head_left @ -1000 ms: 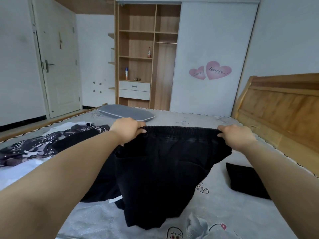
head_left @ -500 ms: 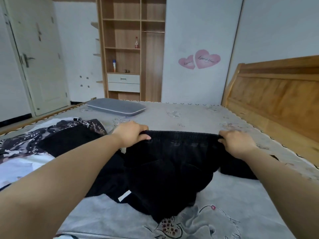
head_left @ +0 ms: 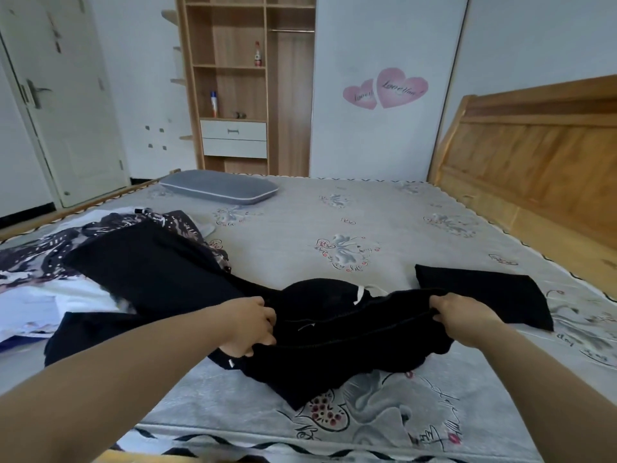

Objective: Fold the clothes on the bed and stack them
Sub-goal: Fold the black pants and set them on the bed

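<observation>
The black garment lies bunched on the bed before you, both arms stretched forward. Your left hand grips its left end with curled fingers, your right hand pinches its right end. A folded black piece lies just beyond your right hand.

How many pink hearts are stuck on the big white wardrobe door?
2. A small pink heart sits on the left, and a bigger pink heart is right beside it on its right, overlapping it a little. Both are on the white wardrobe door. None look hidden.
</observation>
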